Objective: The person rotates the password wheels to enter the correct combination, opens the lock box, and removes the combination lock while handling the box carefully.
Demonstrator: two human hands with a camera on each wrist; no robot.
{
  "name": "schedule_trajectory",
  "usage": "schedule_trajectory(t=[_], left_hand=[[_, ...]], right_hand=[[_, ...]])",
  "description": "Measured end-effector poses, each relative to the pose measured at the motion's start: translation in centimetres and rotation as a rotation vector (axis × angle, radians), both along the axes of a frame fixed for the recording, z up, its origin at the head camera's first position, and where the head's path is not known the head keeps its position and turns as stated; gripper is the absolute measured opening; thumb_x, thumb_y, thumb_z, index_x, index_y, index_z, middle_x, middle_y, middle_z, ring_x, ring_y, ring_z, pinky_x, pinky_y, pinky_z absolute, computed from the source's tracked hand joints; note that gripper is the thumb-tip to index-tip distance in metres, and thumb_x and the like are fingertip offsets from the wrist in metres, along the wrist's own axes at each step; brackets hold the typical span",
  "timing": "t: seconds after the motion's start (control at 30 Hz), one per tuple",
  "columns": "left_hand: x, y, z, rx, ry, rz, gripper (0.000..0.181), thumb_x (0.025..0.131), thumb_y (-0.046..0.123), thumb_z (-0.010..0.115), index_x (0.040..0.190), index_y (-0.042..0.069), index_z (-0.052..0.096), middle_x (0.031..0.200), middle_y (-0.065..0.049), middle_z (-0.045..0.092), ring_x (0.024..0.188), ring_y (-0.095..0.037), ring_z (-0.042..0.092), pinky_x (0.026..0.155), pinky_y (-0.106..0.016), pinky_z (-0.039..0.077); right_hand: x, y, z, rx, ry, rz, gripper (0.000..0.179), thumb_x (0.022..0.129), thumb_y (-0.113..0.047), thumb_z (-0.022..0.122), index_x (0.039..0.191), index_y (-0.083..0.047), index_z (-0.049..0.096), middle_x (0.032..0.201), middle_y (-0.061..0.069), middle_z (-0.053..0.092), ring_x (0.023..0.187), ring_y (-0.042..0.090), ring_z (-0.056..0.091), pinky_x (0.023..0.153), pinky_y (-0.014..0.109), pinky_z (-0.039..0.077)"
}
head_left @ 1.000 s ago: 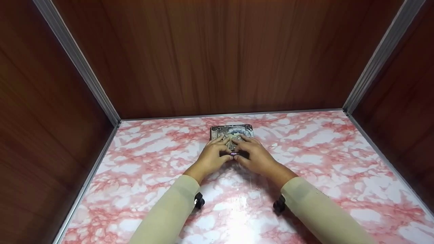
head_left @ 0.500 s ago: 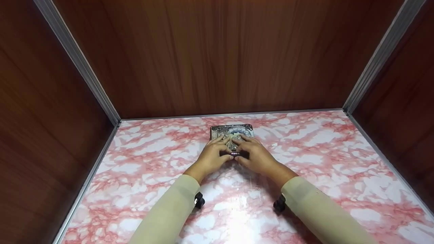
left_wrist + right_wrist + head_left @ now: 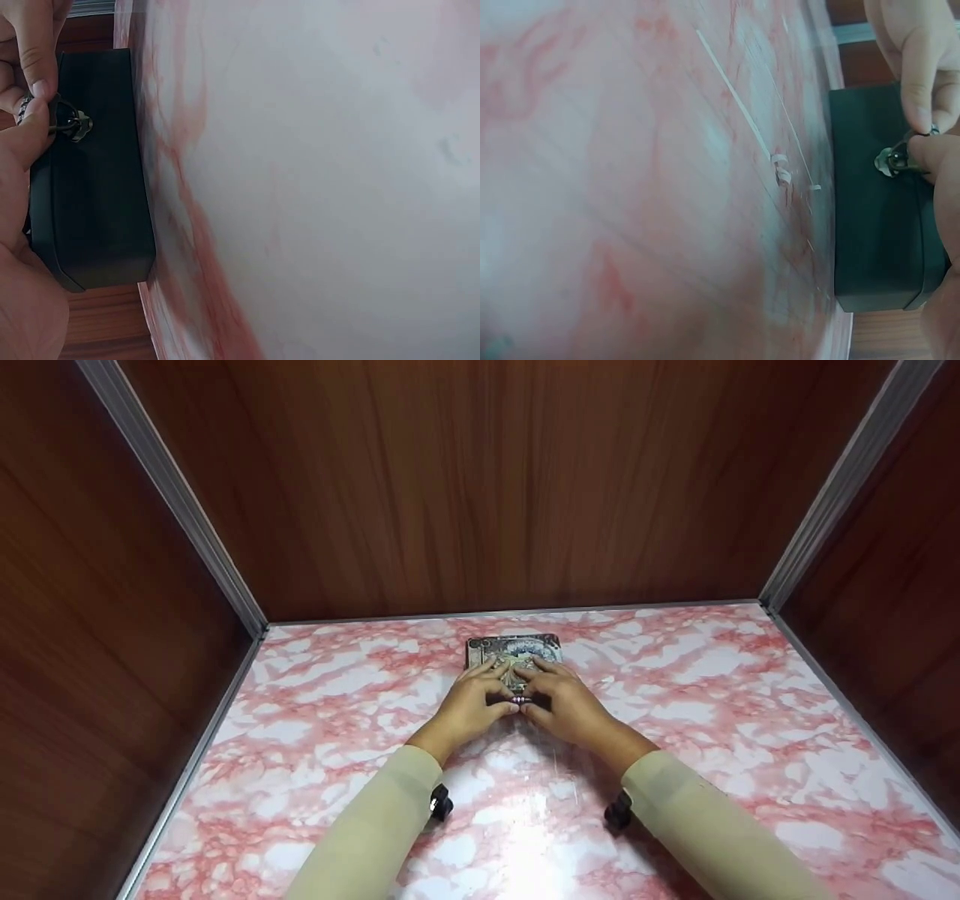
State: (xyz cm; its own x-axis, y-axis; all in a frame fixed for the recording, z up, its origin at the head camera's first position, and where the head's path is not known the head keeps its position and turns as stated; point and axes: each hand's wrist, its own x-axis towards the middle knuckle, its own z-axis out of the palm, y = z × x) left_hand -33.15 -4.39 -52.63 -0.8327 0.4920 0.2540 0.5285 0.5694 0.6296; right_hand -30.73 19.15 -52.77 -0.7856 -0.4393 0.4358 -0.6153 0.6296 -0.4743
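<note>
A small dark box (image 3: 534,646) with an ornate printed lid sits near the back of the table. Its plain dark front (image 3: 101,202) carries a metal clasp (image 3: 886,162), and the curved shackle of a small padlock runs through it. Between the fingertips a shiny ridged part of the padlock (image 3: 519,700) shows. My left hand (image 3: 471,706) pinches the padlock from the left with thumb and forefinger, its other fingers lying over the lid. From the right, my right hand (image 3: 568,706) pinches it the same way. The fingers hide most of the padlock body.
Red-and-white marbled tabletop (image 3: 337,750) surrounds the box. Brown wood-grain panels (image 3: 480,487) with metal edging stand behind it and on both sides. Clear scratched film or tape (image 3: 739,97) lies on the table before the box. Black wrist cameras (image 3: 441,804) hang under both sleeves.
</note>
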Motion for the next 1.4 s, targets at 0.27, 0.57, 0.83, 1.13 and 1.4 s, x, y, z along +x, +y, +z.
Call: schedule_trajectory(t=[0.27, 0.57, 0.83, 1.13, 1.4], left_hand=[[-0.13, -0.01, -0.08, -0.012, 0.002, 0.005, 0.016, 0.1, 0.029, 0.087, 0.11, 0.015, 0.087, 0.174, 0.0, 0.054, 0.174, -0.032, 0.036, 0.146, -0.057, 0.021], [-0.05, -0.08, 0.04, 0.002, -0.006, -0.005, 0.017, 0.102, 0.029, 0.085, 0.11, 0.014, 0.087, 0.174, -0.004, 0.055, 0.174, -0.034, 0.035, 0.146, -0.059, 0.021], [-0.03, -0.02, 0.12, -0.009, -0.016, 0.0, 0.018, 0.103, 0.03, 0.084, 0.11, 0.014, 0.087, 0.175, -0.003, 0.053, 0.174, -0.033, 0.034, 0.146, -0.058, 0.02], [-0.07, -0.11, 0.05, -0.027, -0.022, 0.002, 0.022, 0.099, 0.031, 0.089, 0.114, 0.015, 0.088, 0.177, 0.001, 0.051, 0.175, -0.032, 0.032, 0.146, -0.059, 0.019], [-0.05, 0.01, 0.08, -0.006, 0.009, -0.006, 0.017, 0.1, 0.028, 0.088, 0.11, 0.014, 0.088, 0.174, -0.003, 0.055, 0.173, -0.034, 0.037, 0.146, -0.058, 0.021]], right_hand=[[-0.07, -0.02, 0.01, -0.005, -0.006, -0.005, 0.007, 0.095, -0.01, 0.085, 0.099, -0.009, 0.08, 0.162, 0.01, 0.068, 0.163, 0.049, 0.05, 0.135, 0.07, 0.039], [0.03, 0.01, 0.02, -0.018, 0.004, 0.001, 0.011, 0.095, -0.008, 0.088, 0.097, -0.008, 0.078, 0.16, 0.013, 0.069, 0.161, 0.05, 0.051, 0.134, 0.07, 0.04], [0.02, 0.02, 0.02, -0.018, 0.0, -0.002, 0.011, 0.094, -0.008, 0.089, 0.097, -0.008, 0.077, 0.161, 0.011, 0.069, 0.162, 0.05, 0.05, 0.135, 0.071, 0.039], [0.04, 0.08, 0.0, -0.01, -0.011, -0.003, 0.011, 0.094, -0.009, 0.089, 0.097, -0.008, 0.078, 0.162, 0.011, 0.068, 0.163, 0.049, 0.049, 0.136, 0.071, 0.035], [-0.04, -0.01, 0.0, -0.015, -0.013, -0.013, 0.01, 0.094, -0.01, 0.088, 0.096, -0.009, 0.079, 0.161, 0.01, 0.069, 0.163, 0.049, 0.05, 0.134, 0.069, 0.041]])
